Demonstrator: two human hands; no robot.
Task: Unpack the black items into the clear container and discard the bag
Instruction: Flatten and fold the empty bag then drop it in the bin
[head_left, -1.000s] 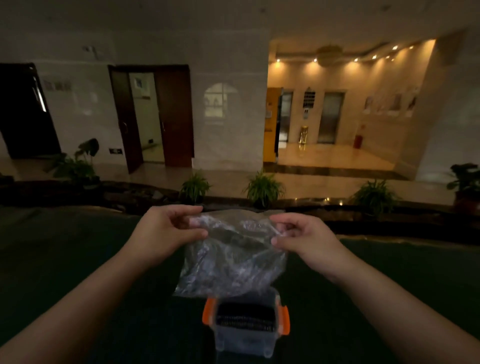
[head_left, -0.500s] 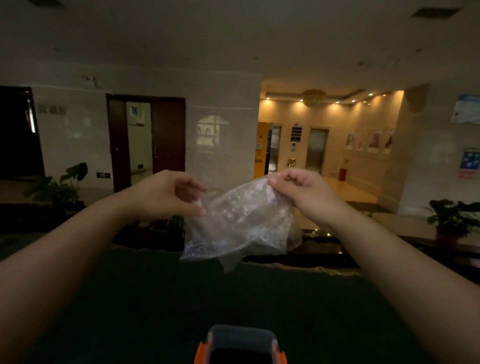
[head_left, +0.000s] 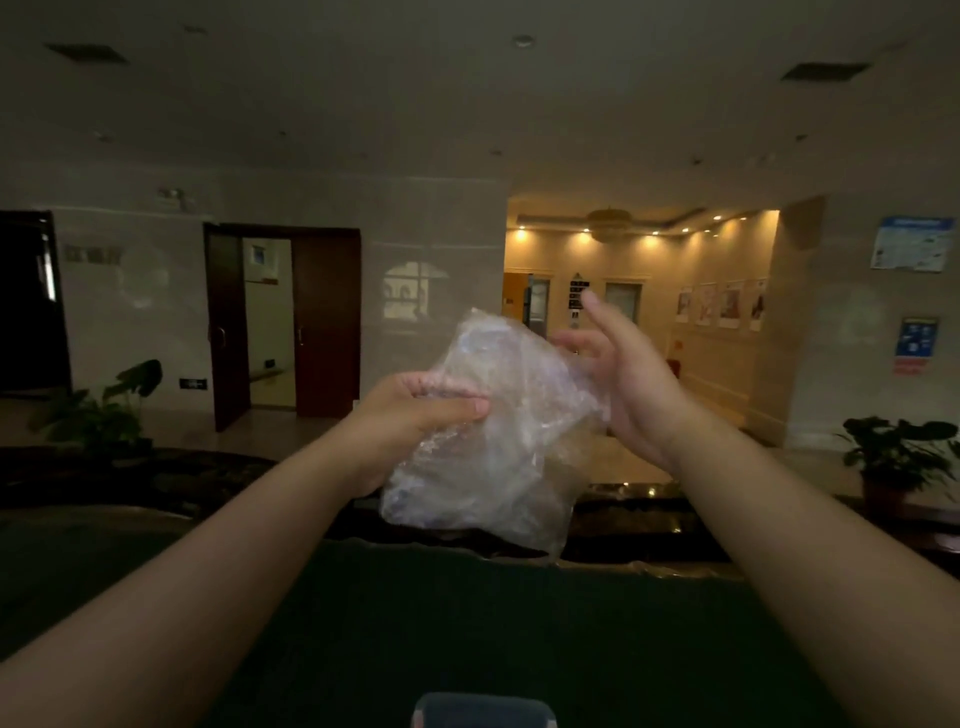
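A crumpled clear plastic bag (head_left: 493, 441) hangs in the air in front of me, and it looks empty. My left hand (head_left: 415, 415) pinches its left side between thumb and fingers. My right hand (head_left: 623, 384) is beside the bag's right edge with fingers spread and palm turned toward it; whether it touches the plastic I cannot tell. Only the top rim of the clear container (head_left: 483, 709) shows at the bottom edge, below the bag. The black items are not visible.
A dark green table surface (head_left: 467, 623) spreads below my arms. Beyond its far edge lie a dark ledge, potted plants (head_left: 898, 452) at right and left, brown doors (head_left: 322, 322), and a lit lobby.
The camera tilted up, so the container slid almost out of view. My right hand let go of the bag's top and opened. The left hand now grips the bag, which rose and bunched.
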